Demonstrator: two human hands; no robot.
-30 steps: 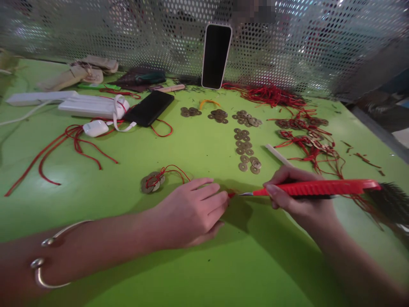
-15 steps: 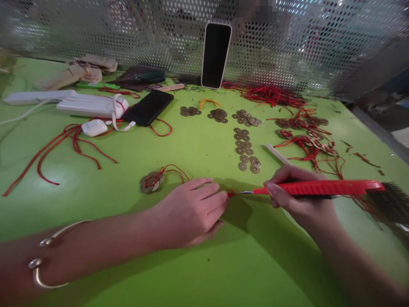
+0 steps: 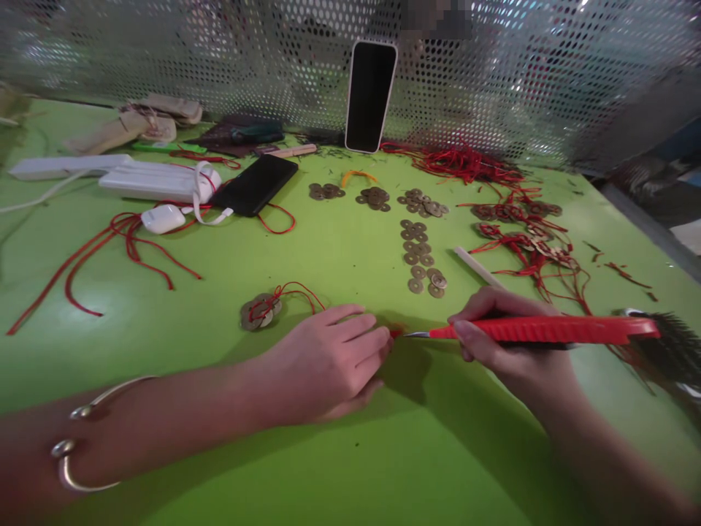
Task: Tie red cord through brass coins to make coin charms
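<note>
My left hand (image 3: 331, 369) rests on the green table, its fingers closed on a red cord (image 3: 395, 334). Only a short red end shows at the fingertips; the rest is under the hand. In my right hand (image 3: 518, 358) is a red-handled utility knife (image 3: 569, 330), gripped near its front. Its thin metal tip points left and lies at or very near the cord end; contact is hard to make out. Just beyond my left wrist lies a cluster of coins tied with red cord (image 3: 260, 312).
Loose holed coins (image 3: 417, 252) lie in small groups ahead. Corded coins (image 3: 539, 241), a black brush (image 3: 665, 351) and a red cord pile (image 3: 465, 162) are at right. A phone (image 3: 371, 95) leans on the perforated metal screen. Another phone (image 3: 257, 184) and a power bank (image 3: 147, 181) lie left.
My right hand has shifted slightly left with the knife, whose tip is now closer to the red cord end. The left hand has stayed in place.
</note>
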